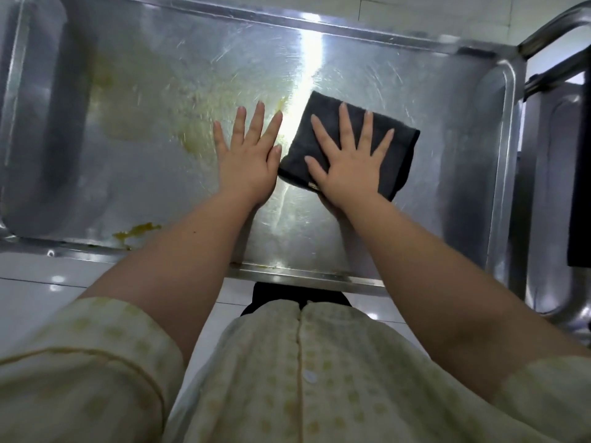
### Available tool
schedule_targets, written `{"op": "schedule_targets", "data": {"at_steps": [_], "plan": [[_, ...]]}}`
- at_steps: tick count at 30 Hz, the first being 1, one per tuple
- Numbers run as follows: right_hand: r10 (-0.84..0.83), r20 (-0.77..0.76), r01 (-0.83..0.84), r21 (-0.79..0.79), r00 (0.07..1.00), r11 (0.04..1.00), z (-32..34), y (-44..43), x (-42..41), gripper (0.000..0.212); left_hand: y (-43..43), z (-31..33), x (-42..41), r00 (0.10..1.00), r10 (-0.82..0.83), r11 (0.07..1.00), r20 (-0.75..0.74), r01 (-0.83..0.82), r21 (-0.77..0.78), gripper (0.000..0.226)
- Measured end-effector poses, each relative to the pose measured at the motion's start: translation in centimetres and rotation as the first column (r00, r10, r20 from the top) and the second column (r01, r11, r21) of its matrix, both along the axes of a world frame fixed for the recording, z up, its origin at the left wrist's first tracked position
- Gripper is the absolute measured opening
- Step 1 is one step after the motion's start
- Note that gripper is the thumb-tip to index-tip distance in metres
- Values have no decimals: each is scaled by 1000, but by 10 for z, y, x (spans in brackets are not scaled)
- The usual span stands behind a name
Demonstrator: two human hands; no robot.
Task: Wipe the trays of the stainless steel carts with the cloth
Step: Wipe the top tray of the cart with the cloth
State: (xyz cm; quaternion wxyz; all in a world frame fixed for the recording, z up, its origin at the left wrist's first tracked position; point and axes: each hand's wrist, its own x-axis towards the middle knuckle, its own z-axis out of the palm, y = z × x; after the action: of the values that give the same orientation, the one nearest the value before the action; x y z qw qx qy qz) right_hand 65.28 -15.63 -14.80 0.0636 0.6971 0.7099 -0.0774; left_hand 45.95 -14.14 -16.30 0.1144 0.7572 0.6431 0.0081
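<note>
The steel tray (447, 193) bears a dark cloth (398, 147); yellowish smears (138, 230), perhaps grease.

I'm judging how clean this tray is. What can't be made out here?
Head view:
- The tray under the cloth, left hand and right hand: covered.
- Its middle strip: washed out by glare.
- Its left end: cut off by the frame edge.
- The second tray at right: blurred, cut off by the edge.
</note>
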Motion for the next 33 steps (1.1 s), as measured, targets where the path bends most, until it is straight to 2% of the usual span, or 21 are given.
{"op": "schedule_targets", "data": {"at_steps": [2, 6, 8, 10, 15, 18, 21, 25, 28, 31, 33], "plan": [[60, -8, -60, 20, 998, 998, 0, -23, -5, 67, 0, 1, 0, 1000, 3, 1000, 0, -3, -5, 54], [290, -74, -286, 56, 954, 957, -1, -111, -13, 69, 1, 4, 1, 1000, 5, 1000, 15, -5, -11, 54], [338, -79, -334, 61, 938, 940, 0, -128, -11, 68, 1, 3, 0, 1000, 6, 1000, 17, -6, -10, 53], [308, -71, -305, 50, 949, 951, 1, -107, -9, 67, 2, 2, -1, 1000, 5, 1000, 19, -4, -12, 53], [32, -46, -32, -10, 998, 999, 0, 26, 6, 66, 1, -2, -2, 1000, 10, 1000, 25, -10, 2, 53], [-43, -31, 41, -40, 999, 998, 1, 81, 16, 67, 1, -5, -2, 1000, 5, 1000, 21, -5, 20, 53], [2, -47, -2, -2, 999, 1000, 0, 62, 13, 66, 2, -7, -2, 1000, 4, 999, 25, -4, 35, 53], [228, -93, -224, 58, 969, 973, 0, -50, 2, 66, 1, -9, -1, 999, 4, 998, 43, -6, 64, 53], [284, -100, -283, 26, 954, 959, 0, -105, 0, 66, 1, -9, -2, 999, -2, 998, 54, -1, 70, 53], [248, -87, -246, 27, 965, 969, 2, -57, 2, 63, 1, -9, -3, 998, 2, 998, 55, -6, 63, 53], [140, -72, -139, 11, 988, 990, 0, 9, 2, 63, 1, -9, -3, 998, 11, 998, 55, -14, 59, 53]]}}
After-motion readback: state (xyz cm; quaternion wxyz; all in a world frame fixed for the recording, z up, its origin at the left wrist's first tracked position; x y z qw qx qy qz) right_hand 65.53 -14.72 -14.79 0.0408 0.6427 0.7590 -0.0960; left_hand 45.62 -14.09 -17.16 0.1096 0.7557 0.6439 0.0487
